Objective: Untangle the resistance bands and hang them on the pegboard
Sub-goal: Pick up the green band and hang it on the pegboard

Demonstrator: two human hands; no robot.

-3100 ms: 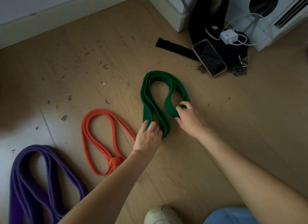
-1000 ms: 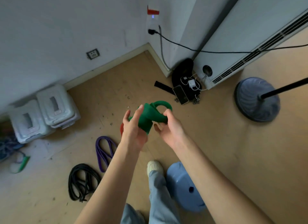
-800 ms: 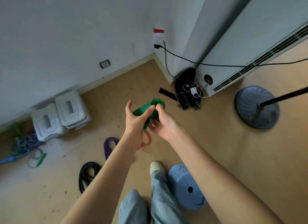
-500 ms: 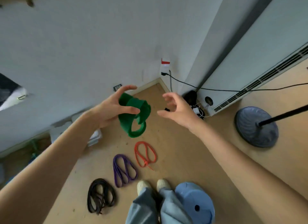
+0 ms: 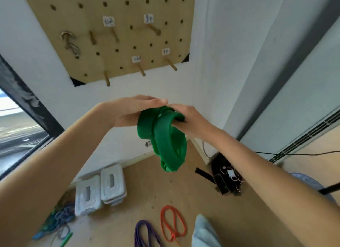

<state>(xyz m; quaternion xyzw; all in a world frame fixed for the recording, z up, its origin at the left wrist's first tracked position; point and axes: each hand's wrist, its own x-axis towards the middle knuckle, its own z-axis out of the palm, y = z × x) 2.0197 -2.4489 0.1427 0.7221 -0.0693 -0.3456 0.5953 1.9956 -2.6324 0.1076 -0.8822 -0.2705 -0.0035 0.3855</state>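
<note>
A wide green resistance band (image 5: 166,136), folded into loops, hangs in the air from both of my hands. My left hand (image 5: 132,110) holds its upper left part. My right hand (image 5: 185,116) grips its upper right part, fingers tucked behind the loop. Above them a wooden pegboard (image 5: 117,50) is fixed to the white wall, with several wooden pegs and small white labels; a metal hook (image 5: 70,44) hangs at its left. On the floor below lie an orange band (image 5: 173,223) with a knot and a purple band (image 5: 145,235).
Two white lidded boxes (image 5: 101,189) stand by the wall. A tangle of cords (image 5: 57,221) lies at the lower left. A phone and charger (image 5: 224,178) lie near the room's corner. A window (image 5: 16,121) is at the left, a white vented unit (image 5: 303,136) at the right.
I have stood up from the floor and my view has tilted up to the pegboard. The green band went from the floor up to chest height; my right hand has taken hold of it again.
</note>
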